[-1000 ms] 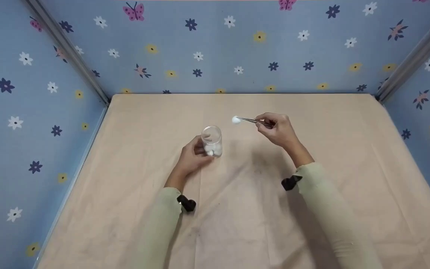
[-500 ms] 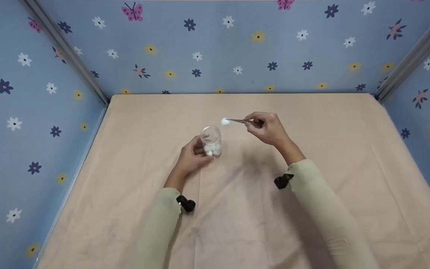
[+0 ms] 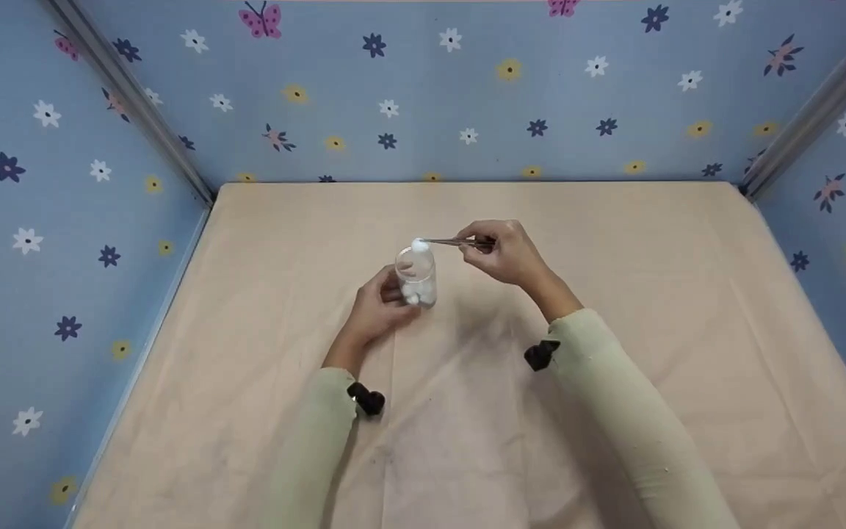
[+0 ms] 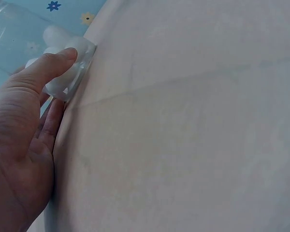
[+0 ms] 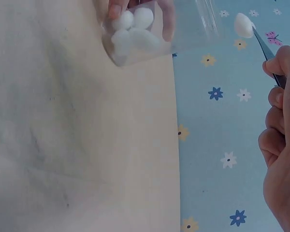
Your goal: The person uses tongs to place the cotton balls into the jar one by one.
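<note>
A clear jar [image 3: 427, 283] with several white cotton balls [image 5: 135, 38] at its bottom is gripped by my left hand [image 3: 379, 312]. In the left wrist view the thumb presses along the jar's side near its base. My right hand [image 3: 504, 253] pinches metal tweezers [image 3: 445, 242], which point left. Their tips hold one cotton ball [image 5: 243, 25] just above the jar's open mouth, apart from the rim in the right wrist view. Some fingers of the left hand show through the clear wall.
A pale cloth [image 3: 247, 308] with creases covers the table. Blue walls [image 3: 423, 88] with flower and butterfly prints stand behind and at both sides. A small black camera [image 3: 366, 399] sits on the left wrist, another camera [image 3: 542, 355] on the right.
My right hand has moved left, bringing the tweezers and their cotton ball from right of the jar to over its mouth. My left hand and the jar have stayed nearly still.
</note>
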`<state>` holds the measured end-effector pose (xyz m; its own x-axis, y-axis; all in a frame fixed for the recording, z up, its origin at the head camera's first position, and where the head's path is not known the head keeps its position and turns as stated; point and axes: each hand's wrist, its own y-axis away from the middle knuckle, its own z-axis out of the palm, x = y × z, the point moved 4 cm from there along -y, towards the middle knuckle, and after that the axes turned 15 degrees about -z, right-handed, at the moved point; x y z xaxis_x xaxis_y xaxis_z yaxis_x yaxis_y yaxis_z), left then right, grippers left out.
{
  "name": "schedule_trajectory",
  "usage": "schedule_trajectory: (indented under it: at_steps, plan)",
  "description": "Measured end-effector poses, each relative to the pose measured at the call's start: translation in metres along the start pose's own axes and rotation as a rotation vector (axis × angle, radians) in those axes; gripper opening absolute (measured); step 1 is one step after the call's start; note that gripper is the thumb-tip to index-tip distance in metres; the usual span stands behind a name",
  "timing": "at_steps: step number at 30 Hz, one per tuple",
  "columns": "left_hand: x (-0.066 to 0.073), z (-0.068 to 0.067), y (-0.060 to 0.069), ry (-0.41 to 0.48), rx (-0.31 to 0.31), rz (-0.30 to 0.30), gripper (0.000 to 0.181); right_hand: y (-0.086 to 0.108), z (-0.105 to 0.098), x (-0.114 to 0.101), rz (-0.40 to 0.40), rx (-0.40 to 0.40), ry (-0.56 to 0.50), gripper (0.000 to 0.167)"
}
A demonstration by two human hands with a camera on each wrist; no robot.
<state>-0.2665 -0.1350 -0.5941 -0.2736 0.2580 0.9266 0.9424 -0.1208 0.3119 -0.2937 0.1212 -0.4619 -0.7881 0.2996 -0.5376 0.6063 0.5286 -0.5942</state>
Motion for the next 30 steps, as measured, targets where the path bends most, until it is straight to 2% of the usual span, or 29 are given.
schedule_trajectory:
  at_steps: [20, 30]
  plan:
    - [0.0003, -0.0008, 0.0004, -0.001, 0.018, 0.012, 0.075, 0.0015, 0.01, 0.0011, 0.021, -0.045, -0.011, 0.02]
    - [-0.0004, 0.0, 0.0001, 0.009, -0.007, 0.018, 0.077, 0.0028, 0.0094, -0.0014, 0.063, -0.073, -0.041, 0.02]
